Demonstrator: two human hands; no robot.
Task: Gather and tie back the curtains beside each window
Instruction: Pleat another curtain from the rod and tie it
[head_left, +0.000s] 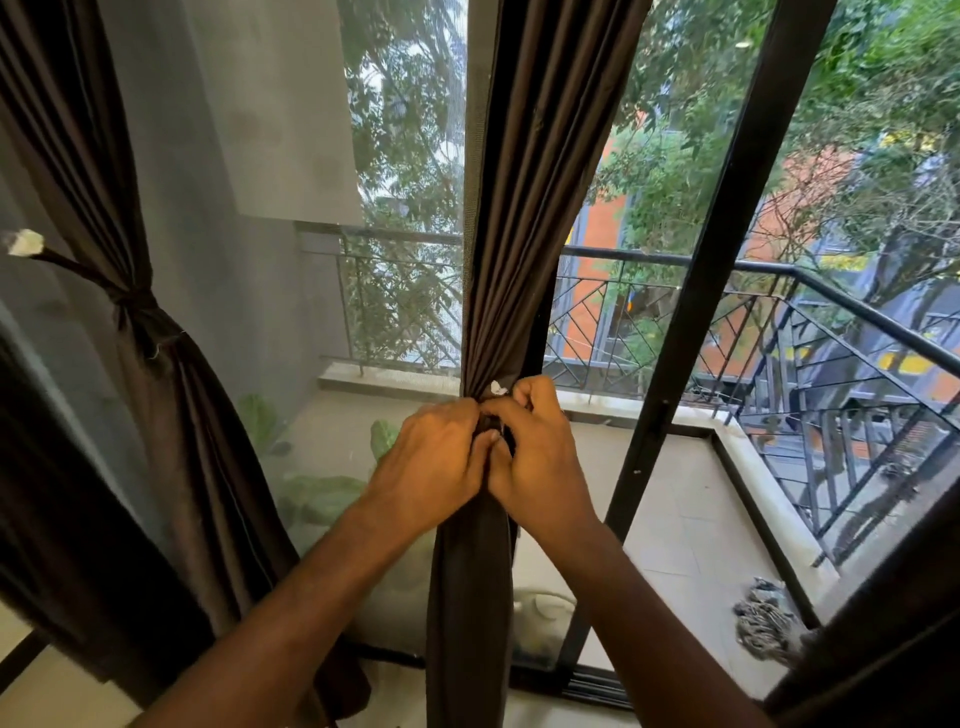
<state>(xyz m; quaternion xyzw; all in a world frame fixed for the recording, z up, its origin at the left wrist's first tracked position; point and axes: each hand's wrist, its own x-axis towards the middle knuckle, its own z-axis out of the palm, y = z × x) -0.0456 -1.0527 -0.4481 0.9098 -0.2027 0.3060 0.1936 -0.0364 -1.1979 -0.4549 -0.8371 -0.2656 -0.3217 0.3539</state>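
Observation:
A dark brown curtain (540, 182) hangs in the middle of the glass doors, bunched tight at waist height. My left hand (431, 467) and my right hand (540, 462) meet at that bunch, fingers curled round a dark tie-back band (492, 434) wrapped about the fabric. A small white end of the tie (498, 387) pokes out just above my right fingers. The knot itself is hidden by my hands. On the left, a second brown curtain (171, 364) is cinched by a tie-back (136, 304) whose cord runs to a white-tipped hook (25, 242).
A black door frame (711, 291) slants to the right of the middle curtain. Beyond the glass lie a tiled balcony, a black metal railing (779, 322), leafy potted plants (322, 488) and a grey mop head (769, 618) on the floor.

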